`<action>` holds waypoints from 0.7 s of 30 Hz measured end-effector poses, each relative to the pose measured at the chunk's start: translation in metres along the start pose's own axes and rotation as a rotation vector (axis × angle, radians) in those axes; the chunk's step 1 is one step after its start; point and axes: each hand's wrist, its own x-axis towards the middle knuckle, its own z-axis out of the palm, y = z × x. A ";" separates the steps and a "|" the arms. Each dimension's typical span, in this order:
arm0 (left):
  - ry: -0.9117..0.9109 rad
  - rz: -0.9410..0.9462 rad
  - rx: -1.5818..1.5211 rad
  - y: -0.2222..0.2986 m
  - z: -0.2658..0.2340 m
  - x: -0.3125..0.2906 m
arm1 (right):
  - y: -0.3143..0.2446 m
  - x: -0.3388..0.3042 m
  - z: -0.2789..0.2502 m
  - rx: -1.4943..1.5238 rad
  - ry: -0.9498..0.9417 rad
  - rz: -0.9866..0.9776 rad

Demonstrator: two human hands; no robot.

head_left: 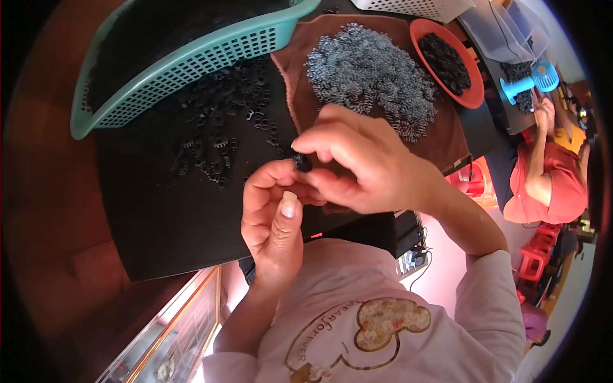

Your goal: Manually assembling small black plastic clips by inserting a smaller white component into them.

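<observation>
Between the thumb and index finger of my right hand [364, 159] is a small black plastic part [302, 162], held over the near side of the black table. Close below it is my left hand [274, 214], its fingers curled and thumb raised. The left index fingertip meets or nearly meets the part; whatever lies inside those curled fingers is hidden. Loose black plastic pieces [220, 121] are scattered on the table beyond my left hand. Past my right hand, a large heap of small metal springs [367, 67] lies on a brown cloth [450, 131].
A green slotted basket [191, 67] of dark pieces stands far left. An orange-red bowl [474, 89] of black parts sits right of the springs, near a white basket [415, 7] and clear bin [511, 29]. Another person [552, 179] works at right beside a blue fan [544, 76].
</observation>
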 end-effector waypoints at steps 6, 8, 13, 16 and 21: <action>0.047 0.006 0.010 -0.005 0.000 -0.002 | -0.014 -0.013 0.005 -0.058 0.034 -0.110; 0.048 0.013 0.033 -0.006 -0.003 -0.005 | -0.020 -0.013 0.002 -0.031 0.013 -0.083; 0.055 0.012 0.038 -0.003 0.009 -0.002 | -0.021 -0.026 -0.027 0.056 -0.055 0.098; 0.041 0.035 0.022 -0.005 0.003 -0.003 | 0.005 -0.037 -0.058 -0.072 0.143 0.182; -0.004 -0.012 0.067 -0.001 0.008 0.000 | 0.025 -0.059 -0.089 -0.130 0.053 0.386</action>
